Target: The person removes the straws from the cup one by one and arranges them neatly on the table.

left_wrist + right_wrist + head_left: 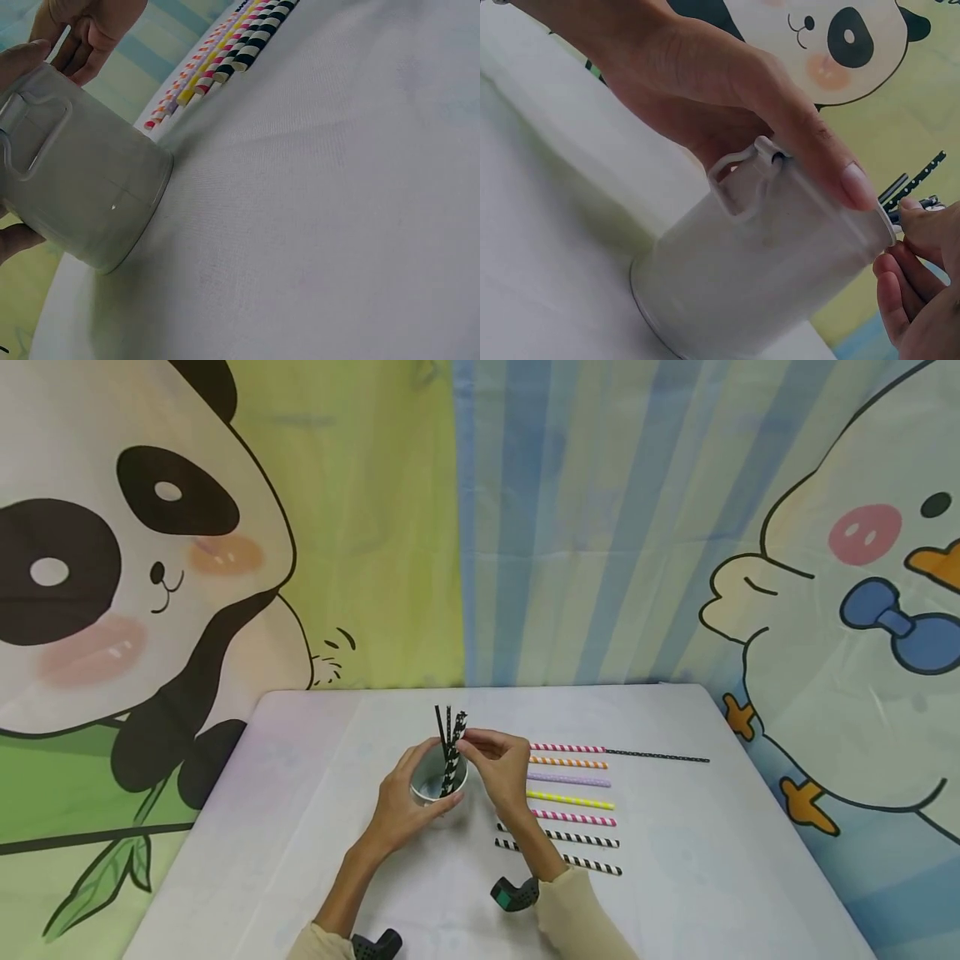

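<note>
A pale, see-through canister [430, 774] with a wire clasp [739, 180] on its side stands tilted on the table in the wrist views. My left hand [405, 802] grips it round the side, thumb near the rim. Several black patterned paper straws [452, 768] lean inside, their tops above the rim. At the rim, my right hand [504, 768] pinches a black-and-white straw between thumb and fingers. To the right of the canister lies a row of paper straws, among them an orange striped one [577, 763], a lilac one [573, 780] and a yellow one [573, 799].
A red striped straw [567, 747] lies end to end with a thin black dotted straw [657, 756] at the back of the row. Black striped straws [592, 864] lie nearest, partly behind my right forearm. A printed curtain [555, 527] hangs behind the white table [712, 877].
</note>
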The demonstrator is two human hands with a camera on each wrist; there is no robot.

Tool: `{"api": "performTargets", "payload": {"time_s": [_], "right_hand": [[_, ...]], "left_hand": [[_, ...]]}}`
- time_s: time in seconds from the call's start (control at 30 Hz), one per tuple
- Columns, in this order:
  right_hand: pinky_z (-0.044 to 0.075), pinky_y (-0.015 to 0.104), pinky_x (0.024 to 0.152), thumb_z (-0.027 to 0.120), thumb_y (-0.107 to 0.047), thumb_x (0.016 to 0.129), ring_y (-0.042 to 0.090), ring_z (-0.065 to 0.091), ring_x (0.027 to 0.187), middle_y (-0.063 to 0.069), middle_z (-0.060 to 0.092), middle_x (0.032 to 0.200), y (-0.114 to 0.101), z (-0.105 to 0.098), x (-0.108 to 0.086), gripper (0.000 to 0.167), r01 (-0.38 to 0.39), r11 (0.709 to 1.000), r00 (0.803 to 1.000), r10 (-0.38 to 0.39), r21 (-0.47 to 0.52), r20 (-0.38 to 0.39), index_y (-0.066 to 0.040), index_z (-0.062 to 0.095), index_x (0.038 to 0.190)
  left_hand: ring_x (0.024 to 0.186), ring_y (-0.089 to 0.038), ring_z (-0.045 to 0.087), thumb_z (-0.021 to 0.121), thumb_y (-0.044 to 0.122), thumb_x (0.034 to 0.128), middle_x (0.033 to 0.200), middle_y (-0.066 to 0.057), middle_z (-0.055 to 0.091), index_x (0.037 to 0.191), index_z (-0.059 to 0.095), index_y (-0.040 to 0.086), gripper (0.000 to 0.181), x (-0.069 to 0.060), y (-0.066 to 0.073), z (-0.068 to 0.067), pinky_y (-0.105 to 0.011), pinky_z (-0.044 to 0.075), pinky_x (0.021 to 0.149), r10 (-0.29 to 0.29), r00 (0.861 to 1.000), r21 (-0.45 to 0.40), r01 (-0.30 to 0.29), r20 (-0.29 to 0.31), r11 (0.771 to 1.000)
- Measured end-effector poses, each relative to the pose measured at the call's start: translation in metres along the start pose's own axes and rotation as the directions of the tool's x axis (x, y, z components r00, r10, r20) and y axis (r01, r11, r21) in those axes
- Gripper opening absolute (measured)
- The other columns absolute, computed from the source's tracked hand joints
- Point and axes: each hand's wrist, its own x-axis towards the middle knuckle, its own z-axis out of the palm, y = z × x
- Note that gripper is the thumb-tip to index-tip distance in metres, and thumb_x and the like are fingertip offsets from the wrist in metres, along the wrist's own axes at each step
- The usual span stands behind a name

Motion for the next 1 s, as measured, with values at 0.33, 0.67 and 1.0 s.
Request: {"api": "performTargets", "payload": {"time_s": [0.33,0.67,1.0], "right_hand": [[0.062,0.022,0.079,0.090,-0.005,0.088,0.024,0.082,0.086,0.022,0.083,0.101,0.000,0.002,-0.002,0.017,-0.017,1.000,1.000,0.016,-0.018,-0.019,-0.001,0.086,0.105],[0.064,0.024,0.078,0.087,-0.007,0.092,0.013,0.080,0.083,0.020,0.084,0.105,-0.010,-0.002,0.001,0.018,0.006,1.000,0.998,-0.007,-0.023,-0.056,-0.003,0.085,0.110],[0.068,0.038,0.077,0.081,-0.004,0.097,0.042,0.081,0.093,0.026,0.079,0.122,-0.029,-0.008,0.009,0.020,0.088,0.992,0.996,-0.087,0.094,-0.012,0.003,0.082,0.116]], "left_hand": [[0.136,-0.043,0.063,0.094,0.046,0.0851,0.156,-0.018,0.059,0.163,0.048,0.025,0.093,-0.001,0.002,0.004,-0.065,0.056,0.101,-0.006,1.000,-0.027,0.006,0.013,1.000],[0.132,-0.041,0.065,0.094,0.044,0.0849,0.153,-0.018,0.061,0.163,0.049,0.022,0.093,0.000,0.002,0.003,-0.065,0.057,0.098,0.001,1.000,-0.017,-0.001,0.005,1.000],[0.131,-0.036,0.065,0.094,0.045,0.0837,0.153,-0.013,0.062,0.163,0.049,0.025,0.093,0.002,0.000,0.001,-0.063,0.058,0.099,-0.007,1.000,0.001,0.007,-0.006,1.000]]}}
